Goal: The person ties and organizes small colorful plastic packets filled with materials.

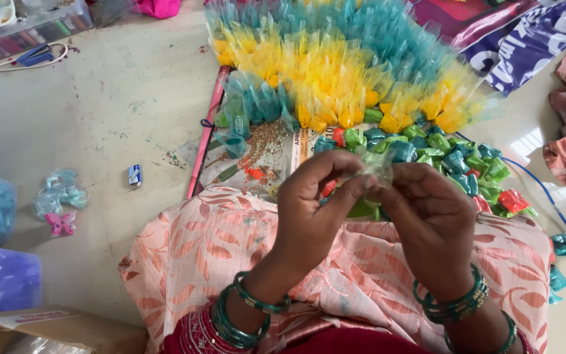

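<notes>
Down near my lap, I see my left hand (312, 210) and my right hand (427, 216) close together over the pink leafy cloth (198, 255) on my knees. Both pinch one small clear wrapper (376, 164) between thumbs and fingertips, tight, with the hands touching at the top. It looks crumpled, so I cannot tell which way its long side runs; it seems to stick up a bit above my fingers. Something green (363, 208) peeks out under my hands, but my fingers hide most of it. I count green bangles on both wrists, too bunched to number. Just past my hands lies a heap of little green, teal and red wrapped pieces (456, 164), too many and too mixed to count. Off to the left on the floor are one pink butterfly clip (61, 223), one small bunch of pale teal wrappers (63, 190), and one tiny blue and white packet (135, 175). A purple tub (4, 278) is cut off at the left edge. Farther away sit rows of yellow and teal pouches (335, 72), more than I can count, standing with frilly tops.
</notes>
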